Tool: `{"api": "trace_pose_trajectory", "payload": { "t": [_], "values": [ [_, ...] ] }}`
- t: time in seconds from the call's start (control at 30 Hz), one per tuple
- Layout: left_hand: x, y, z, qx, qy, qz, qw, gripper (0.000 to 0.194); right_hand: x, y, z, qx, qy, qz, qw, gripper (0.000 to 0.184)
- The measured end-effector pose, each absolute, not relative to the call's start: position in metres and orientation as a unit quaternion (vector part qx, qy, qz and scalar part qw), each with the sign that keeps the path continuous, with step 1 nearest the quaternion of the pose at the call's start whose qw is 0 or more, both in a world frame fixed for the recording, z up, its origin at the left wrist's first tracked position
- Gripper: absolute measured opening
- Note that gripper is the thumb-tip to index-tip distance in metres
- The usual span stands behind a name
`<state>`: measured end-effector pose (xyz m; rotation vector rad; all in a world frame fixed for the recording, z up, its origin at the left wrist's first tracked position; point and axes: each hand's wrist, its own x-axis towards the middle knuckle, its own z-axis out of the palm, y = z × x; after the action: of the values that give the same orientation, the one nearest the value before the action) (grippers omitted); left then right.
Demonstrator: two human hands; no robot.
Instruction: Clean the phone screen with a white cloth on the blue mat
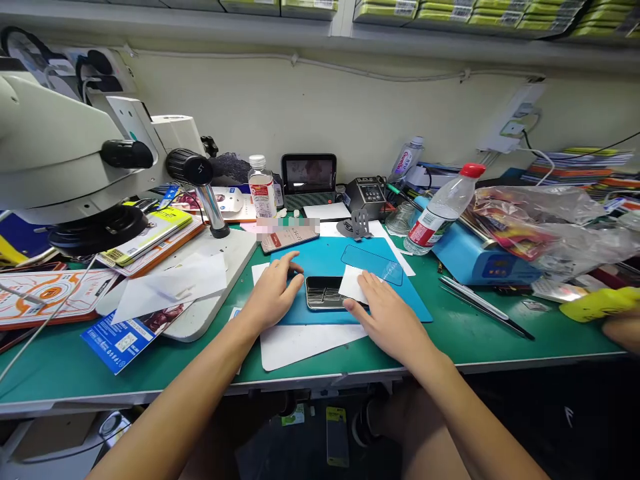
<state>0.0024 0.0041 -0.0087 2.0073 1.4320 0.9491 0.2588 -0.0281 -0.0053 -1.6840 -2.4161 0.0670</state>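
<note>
Phone (323, 293) dark side up on blue mat (416, 303), between the two hands, probably laid flat there for a steady, soft backing. Under the fingers of the right hand (393, 313), white sheet (351, 285) over the phone's right part, seemingly spread so as to shield the surface from bare fingertips. Left hand (273, 290) near the phone's left end, thumb and fingers apart with nothing between, perhaps there to steady it. Black-edged clear panel (375, 259) just behind, apparently within easy reach; tweezers (487, 310) off to the right.

Hard to tell: right thumb pinching or merely resting, the sheet's underside being out of sight. Phone's right end hidden by sheet and hand. Face of reddish phone (290, 235) partly masked by blocky blur. At the right edge, part of another person (624, 330), cut off, hand or arm uncertain.
</note>
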Motion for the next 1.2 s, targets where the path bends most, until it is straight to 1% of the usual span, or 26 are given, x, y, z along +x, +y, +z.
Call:
{"api": "trace_pose_trajectory", "payload": {
  "t": [0.1, 0.23, 0.37, 0.57, 0.73, 0.97, 1.07, 1.2],
  "values": [
    [0.002, 0.004, -0.009, 0.720, 0.533, 0.365, 0.252, 0.050, 0.263, -0.036, -0.005, -0.574, -0.812, 0.033, 0.097, 0.087],
    [0.003, 0.005, -0.010, 0.726, 0.528, 0.365, 0.247, 0.051, 0.266, -0.046, -0.005, -0.575, -0.812, 0.036, 0.094, 0.091],
    [0.003, 0.004, -0.011, 0.727, 0.532, 0.359, 0.243, 0.047, 0.263, -0.039, -0.002, -0.580, -0.809, 0.058, 0.079, 0.090],
    [0.004, 0.004, -0.008, 0.743, 0.528, 0.338, 0.234, 0.042, 0.264, -0.052, -0.007, -0.586, -0.804, 0.040, 0.090, 0.095],
    [0.005, 0.003, -0.007, 0.748, 0.528, 0.327, 0.234, 0.038, 0.259, -0.036, -0.003, -0.589, -0.803, 0.054, 0.068, 0.095],
    [0.005, 0.004, -0.006, 0.748, 0.526, 0.328, 0.236, 0.038, 0.268, -0.050, -0.009, -0.587, -0.804, 0.043, 0.083, 0.094],
    [0.005, 0.007, -0.007, 0.737, 0.534, 0.352, 0.221, 0.038, 0.254, -0.042, -0.005, -0.568, -0.819, 0.044, 0.074, 0.097],
    [0.002, 0.010, -0.008, 0.683, 0.584, 0.398, 0.185, 0.036, 0.213, -0.028, -0.001, -0.494, -0.865, 0.044, 0.079, 0.102]
  ]
}}
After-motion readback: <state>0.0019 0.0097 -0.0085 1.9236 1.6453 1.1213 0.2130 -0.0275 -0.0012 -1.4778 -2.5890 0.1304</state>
